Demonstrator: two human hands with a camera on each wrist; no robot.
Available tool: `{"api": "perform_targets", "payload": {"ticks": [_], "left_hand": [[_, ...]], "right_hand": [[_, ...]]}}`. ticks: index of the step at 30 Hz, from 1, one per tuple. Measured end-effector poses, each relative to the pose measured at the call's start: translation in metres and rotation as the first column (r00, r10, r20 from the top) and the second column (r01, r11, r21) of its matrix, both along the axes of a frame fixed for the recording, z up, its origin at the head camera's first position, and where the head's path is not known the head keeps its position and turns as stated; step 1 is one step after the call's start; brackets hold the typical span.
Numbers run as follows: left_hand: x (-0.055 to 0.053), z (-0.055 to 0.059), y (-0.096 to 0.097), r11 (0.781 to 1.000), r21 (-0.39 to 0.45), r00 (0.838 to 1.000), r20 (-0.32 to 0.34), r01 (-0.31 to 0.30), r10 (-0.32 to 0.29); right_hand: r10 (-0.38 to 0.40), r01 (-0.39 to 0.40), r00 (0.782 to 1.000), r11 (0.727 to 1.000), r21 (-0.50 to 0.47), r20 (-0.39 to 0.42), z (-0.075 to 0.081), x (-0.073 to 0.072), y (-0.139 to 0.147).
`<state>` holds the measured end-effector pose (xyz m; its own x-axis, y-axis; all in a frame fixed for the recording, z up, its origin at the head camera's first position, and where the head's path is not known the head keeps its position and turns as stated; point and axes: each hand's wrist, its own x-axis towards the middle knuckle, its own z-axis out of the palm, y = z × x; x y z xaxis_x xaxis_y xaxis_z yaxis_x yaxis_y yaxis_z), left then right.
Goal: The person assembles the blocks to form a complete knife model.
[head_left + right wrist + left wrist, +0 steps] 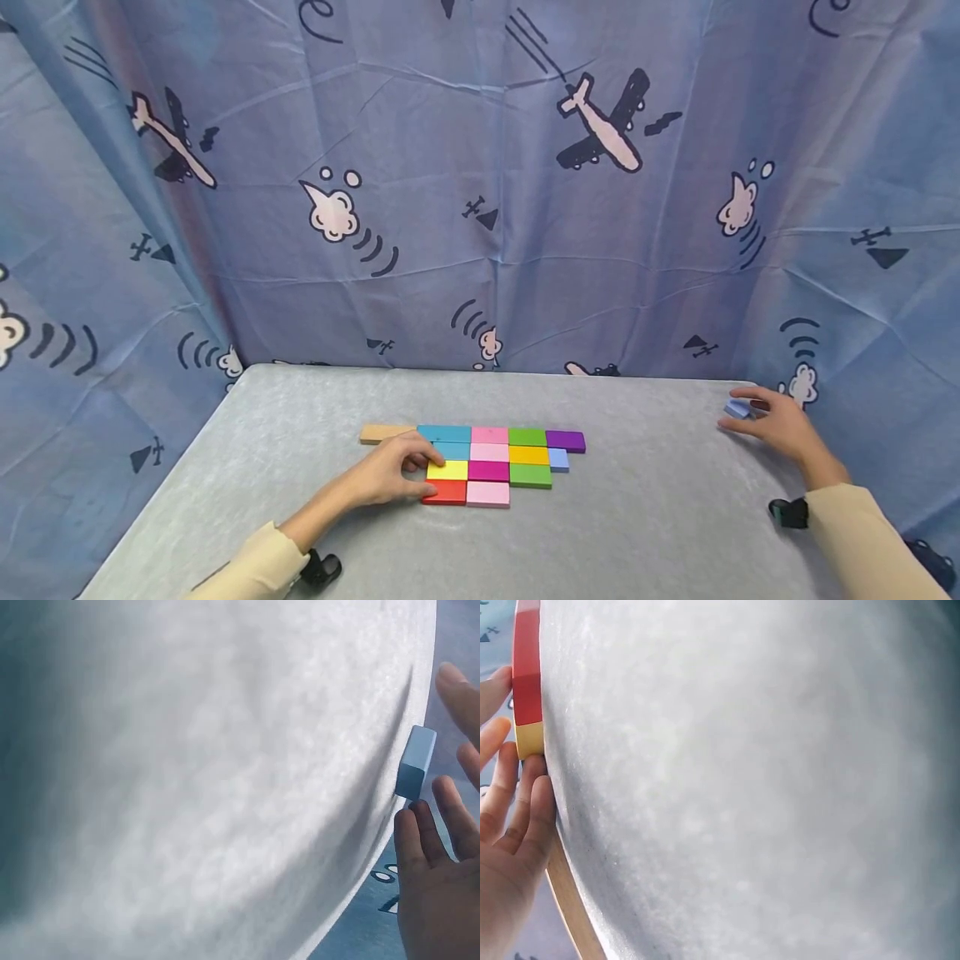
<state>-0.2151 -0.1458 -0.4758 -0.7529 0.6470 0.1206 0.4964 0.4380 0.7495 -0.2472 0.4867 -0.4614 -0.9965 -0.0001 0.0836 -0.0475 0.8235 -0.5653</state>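
Observation:
A flat, rowed layout of coloured blocks lies on the table. My left hand (384, 472) is at its left end, the thumb by the red block (448, 492) and the fingertips by the yellow block (450, 471). In the left wrist view the fingers are fairly straight, lying against the ends of the red block (527, 667) and yellow block (530, 740). At the table's far right, my right hand (783, 427) has thumb and fingers spread around a small light-blue block (416, 763). A fingertip is close to that block; contact cannot be made out.
The layout also holds a tan block (382, 433), teal (444, 433), pink (487, 495), magenta (488, 472), green (530, 476), orange (528, 455), purple (566, 441) and another light-blue block (558, 460). A patterned blue curtain (420, 167) hangs behind the grey table (637, 533).

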Motion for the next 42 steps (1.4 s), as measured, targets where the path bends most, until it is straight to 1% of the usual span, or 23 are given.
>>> {"api": "perform_targets", "payload": {"ticks": [6,12,14,19,26,28,31,34,38,42], "left_hand": [[0.000,-0.001,0.000,1.000,0.002,1.000,-0.010,-0.002,0.002],[-0.001,-0.001,0.000,1.000,0.006,1.000,0.003,-0.003,0.003],[-0.001,-0.001,-0.001,1.000,0.009,1.000,0.008,-0.001,0.001],[-0.001,0.000,-0.001,1.000,0.011,1.000,0.011,0.002,-0.002],[-0.002,-0.001,-0.001,1.000,0.011,1.000,0.017,0.005,-0.005],[-0.002,-0.001,-0.001,1.000,0.009,1.000,0.013,0.004,-0.005],[-0.002,-0.001,0.000,1.000,0.008,1.000,0.005,0.003,-0.003],[-0.002,-0.001,0.000,1.000,0.012,1.000,0.001,0.003,-0.003],[-0.002,-0.001,0.000,1.000,0.017,1.000,0.007,0.003,-0.003],[-0.002,-0.001,0.000,1.000,0.014,1.000,0.011,0.000,0.000]], "right_hand": [[-0.012,0.012,1.000,1.000,-0.001,-0.012,-0.004,-0.004,0.001],[-0.041,0.042,0.994,0.999,0.004,-0.098,-0.012,-0.008,0.004],[-0.048,0.049,0.993,0.999,0.006,-0.112,-0.014,-0.010,0.003],[-0.059,0.059,0.993,0.998,-0.003,-0.100,-0.015,-0.010,0.001],[-0.053,0.052,0.993,0.999,-0.013,-0.104,-0.013,-0.003,-0.001],[-0.046,0.045,0.995,0.999,-0.014,-0.092,-0.011,-0.001,-0.003],[-0.020,0.018,0.995,1.000,-0.022,-0.097,-0.006,0.001,-0.006],[0.024,-0.030,0.992,0.998,-0.052,-0.121,-0.002,0.003,-0.012],[0.095,-0.111,0.980,0.990,-0.088,-0.176,0.003,0.007,-0.024],[0.164,-0.186,0.959,0.979,-0.079,-0.233,0.007,0.009,-0.041]]}}
